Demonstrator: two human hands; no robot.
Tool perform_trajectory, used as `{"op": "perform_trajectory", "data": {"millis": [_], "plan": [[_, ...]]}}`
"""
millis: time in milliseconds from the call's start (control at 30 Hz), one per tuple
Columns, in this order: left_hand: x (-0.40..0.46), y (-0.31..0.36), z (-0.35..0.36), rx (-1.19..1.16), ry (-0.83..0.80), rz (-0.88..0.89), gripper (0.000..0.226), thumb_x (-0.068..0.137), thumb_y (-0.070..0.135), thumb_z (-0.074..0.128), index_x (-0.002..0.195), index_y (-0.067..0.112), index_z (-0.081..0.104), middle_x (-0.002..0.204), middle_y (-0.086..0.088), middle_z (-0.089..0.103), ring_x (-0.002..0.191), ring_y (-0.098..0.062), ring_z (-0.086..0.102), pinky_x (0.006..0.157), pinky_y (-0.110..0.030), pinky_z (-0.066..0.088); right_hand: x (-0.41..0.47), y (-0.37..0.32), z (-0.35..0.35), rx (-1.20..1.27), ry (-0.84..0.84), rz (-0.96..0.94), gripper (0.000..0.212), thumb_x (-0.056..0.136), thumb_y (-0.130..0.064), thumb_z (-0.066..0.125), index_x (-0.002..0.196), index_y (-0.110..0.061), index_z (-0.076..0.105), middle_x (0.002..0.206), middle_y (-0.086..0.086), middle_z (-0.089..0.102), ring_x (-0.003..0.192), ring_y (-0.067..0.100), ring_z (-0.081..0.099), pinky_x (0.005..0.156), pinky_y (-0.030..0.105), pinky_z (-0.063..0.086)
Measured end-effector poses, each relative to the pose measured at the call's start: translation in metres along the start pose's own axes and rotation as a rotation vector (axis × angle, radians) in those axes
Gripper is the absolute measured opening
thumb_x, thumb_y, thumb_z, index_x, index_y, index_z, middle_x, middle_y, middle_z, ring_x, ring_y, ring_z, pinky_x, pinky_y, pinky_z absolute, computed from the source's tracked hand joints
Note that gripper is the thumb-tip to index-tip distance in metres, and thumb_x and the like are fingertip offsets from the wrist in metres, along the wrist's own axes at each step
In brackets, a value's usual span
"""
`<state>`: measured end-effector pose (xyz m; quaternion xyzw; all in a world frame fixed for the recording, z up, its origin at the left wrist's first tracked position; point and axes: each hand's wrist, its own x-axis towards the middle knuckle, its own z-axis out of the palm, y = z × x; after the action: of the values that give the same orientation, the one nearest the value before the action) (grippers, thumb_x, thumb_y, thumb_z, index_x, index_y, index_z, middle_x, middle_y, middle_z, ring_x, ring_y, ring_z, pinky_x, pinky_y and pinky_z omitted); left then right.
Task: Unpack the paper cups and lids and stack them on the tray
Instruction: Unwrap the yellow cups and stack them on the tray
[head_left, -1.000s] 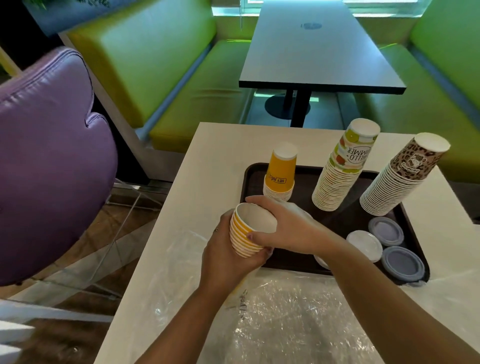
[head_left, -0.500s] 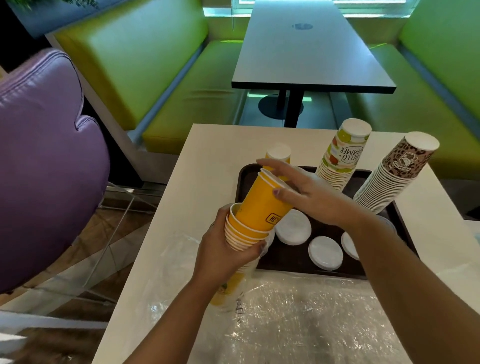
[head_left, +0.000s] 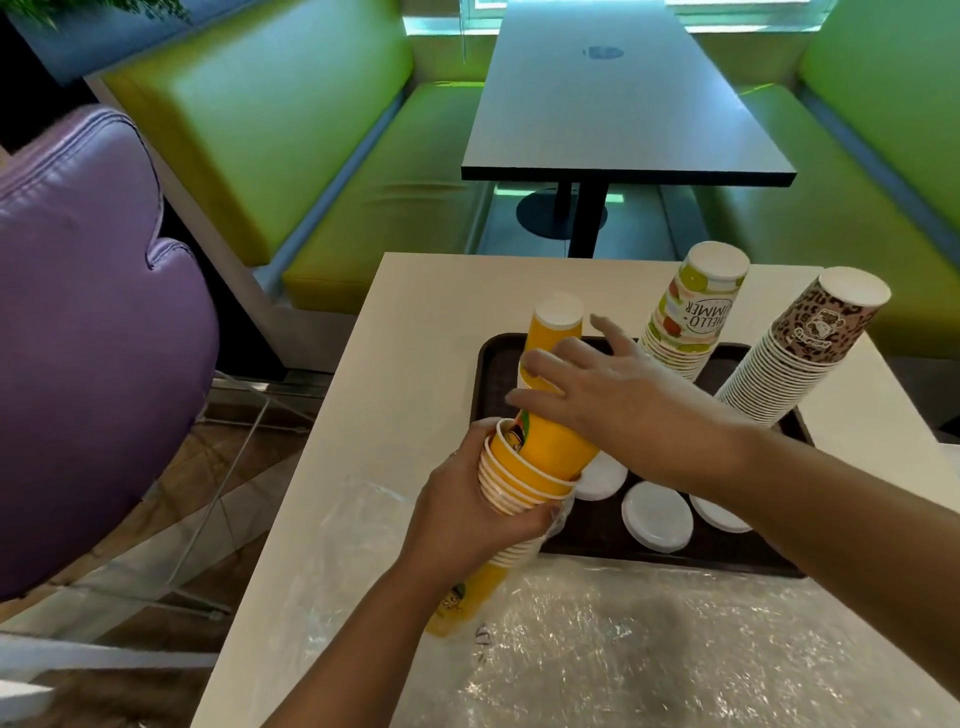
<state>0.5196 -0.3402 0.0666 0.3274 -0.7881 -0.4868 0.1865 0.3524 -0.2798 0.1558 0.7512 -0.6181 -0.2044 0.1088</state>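
Fingers of left hand (head_left: 470, 499) wrap yellow cup stack (head_left: 524, 478); right hand (head_left: 597, 400) splayed wide above. I'd grip light, crushable cups near rims.

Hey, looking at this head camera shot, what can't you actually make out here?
- Head view: the right hand covers the top of the held yellow paper cup stack, so its grip there is unclear.
- The right forearm hides part of the dark brown plastic tray and some round white plastic lids.
- The left hand hides the stack's middle.
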Motion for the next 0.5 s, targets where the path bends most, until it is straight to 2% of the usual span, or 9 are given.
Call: {"op": "perform_trajectory", "data": {"millis": [67,100,200,267,367,500], "plan": [[0.001,0.000,0.000,-0.003,0.018,-0.013,0.068,0.051,0.065,0.070,0.111,0.049,0.042,0.098,0.025,0.062,0.089,0.010,0.059,0.071,-0.006,0.047,0.002,0.007,0.006,0.019,0.072,0.048,0.077,0.085,-0.010,0.062,0.147,-0.022,0.017,0.153,0.008,0.013,0.139,0.029,0.020,0.114,0.055,0.012],[0.002,-0.001,-0.001,0.000,0.027,-0.021,0.068,0.051,0.063,0.073,0.110,0.049,0.042,0.096,0.026,0.062,0.088,0.011,0.059,0.069,-0.005,0.046,0.003,0.013,0.010,0.029,0.144,0.073,0.079,0.080,-0.008,0.067,0.145,-0.021,0.024,0.151,0.008,0.020,0.138,0.030,0.024,0.113,0.054,0.017],[0.005,-0.002,-0.003,0.015,0.040,-0.054,0.067,0.060,0.050,0.083,0.111,0.046,0.040,0.094,0.025,0.060,0.086,0.014,0.057,0.067,-0.002,0.044,0.009,0.034,0.024,0.110,0.307,0.198,0.090,0.052,-0.005,0.085,0.132,-0.018,0.048,0.137,0.012,0.045,0.123,0.036,0.044,0.098,0.056,0.040],[0.008,-0.004,-0.004,0.024,0.047,-0.076,0.068,0.064,0.043,0.083,0.116,0.042,0.039,0.097,0.024,0.057,0.085,0.010,0.058,0.066,-0.001,0.043,0.016,0.044,0.038,0.252,0.402,0.285,0.088,0.050,-0.008,0.086,0.130,-0.020,0.049,0.133,0.012,0.046,0.119,0.035,0.043,0.091,0.054,0.043],[0.010,-0.006,-0.004,0.024,0.045,-0.090,0.072,0.064,0.041,0.082,0.122,0.038,0.039,0.102,0.022,0.057,0.090,0.005,0.057,0.067,-0.001,0.043,0.031,0.051,0.050,0.604,0.491,0.455,0.085,0.058,-0.018,0.086,0.132,-0.025,0.045,0.136,0.008,0.038,0.121,0.030,0.036,0.089,0.048,0.043],[0.014,-0.009,-0.004,0.019,0.027,-0.121,0.071,0.065,0.042,0.082,0.118,0.043,0.035,0.100,0.027,0.052,0.089,0.006,0.056,0.065,0.000,0.043,0.060,0.054,0.073,1.305,0.603,0.733,0.086,0.068,-0.023,0.083,0.139,-0.022,0.034,0.136,0.005,0.040,0.123,0.019,0.039,0.090,0.033,0.040]]}}
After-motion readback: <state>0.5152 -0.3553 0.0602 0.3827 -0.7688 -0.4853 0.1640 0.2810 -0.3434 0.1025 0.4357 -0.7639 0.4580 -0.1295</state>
